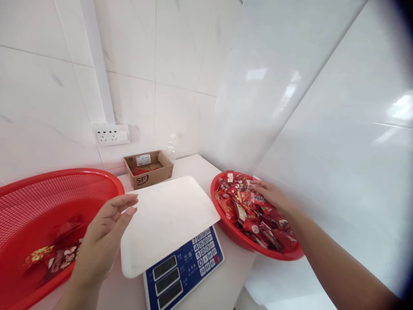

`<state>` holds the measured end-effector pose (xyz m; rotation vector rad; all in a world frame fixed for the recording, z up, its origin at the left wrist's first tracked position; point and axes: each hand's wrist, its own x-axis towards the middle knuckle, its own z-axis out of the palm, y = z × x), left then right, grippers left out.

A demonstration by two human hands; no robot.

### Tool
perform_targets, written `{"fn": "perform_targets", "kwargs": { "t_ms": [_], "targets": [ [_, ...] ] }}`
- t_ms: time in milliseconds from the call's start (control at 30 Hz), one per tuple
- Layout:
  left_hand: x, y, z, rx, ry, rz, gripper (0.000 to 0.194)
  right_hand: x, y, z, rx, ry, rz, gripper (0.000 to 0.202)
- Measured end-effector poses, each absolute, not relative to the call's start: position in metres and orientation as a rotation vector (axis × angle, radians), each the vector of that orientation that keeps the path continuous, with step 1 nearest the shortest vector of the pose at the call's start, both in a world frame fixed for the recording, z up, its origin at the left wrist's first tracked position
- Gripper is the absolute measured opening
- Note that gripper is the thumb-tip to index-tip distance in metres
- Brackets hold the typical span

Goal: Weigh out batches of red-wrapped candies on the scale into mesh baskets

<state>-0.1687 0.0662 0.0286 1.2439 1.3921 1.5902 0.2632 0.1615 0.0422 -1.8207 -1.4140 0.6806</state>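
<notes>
My left hand hovers between a large red plastic basket and the white pan of a digital scale. Its thumb and fingers are apart, with nothing between them. A few wrapped snack packets lie inside that basket. On the right, my right hand is over a smaller red basin heaped with red and dark red snack packets. Its fingers are stretched out over the packets at the far side; whether they touch one is hard to see. The scale's pan is bare.
The scale's blue panel with keypad and displays faces me. Behind the pan stands an open cardboard box with something red inside, and a clear plastic bottle beside it. White tiled walls with a socket border the white table.
</notes>
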Motion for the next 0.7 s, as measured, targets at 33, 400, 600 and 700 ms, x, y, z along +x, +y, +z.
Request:
{"fn": "perform_targets", "kwargs": {
  "t_ms": [33, 400, 600, 700],
  "targets": [
    [-0.168, 0.066, 0.029, 1.243, 1.396, 1.584, 0.037, 0.264, 0.161, 0.039, -1.863, -1.502, 0.667, 0.037],
    [-0.170, 0.068, 0.026, 1.293, 1.365, 1.543, 0.035, 0.264, 0.159, 0.001, -2.203, -2.180, 0.300, 0.050],
    [-0.168, 0.067, 0.027, 1.320, 1.337, 1.507, 0.035, 0.265, 0.156, 0.001, -2.161, -2.016, 0.396, 0.036],
    [-0.167, 0.067, 0.027, 1.316, 1.321, 1.488, 0.036, 0.273, 0.158, 0.006, -2.107, -1.868, 0.397, 0.025]
  ]
}}
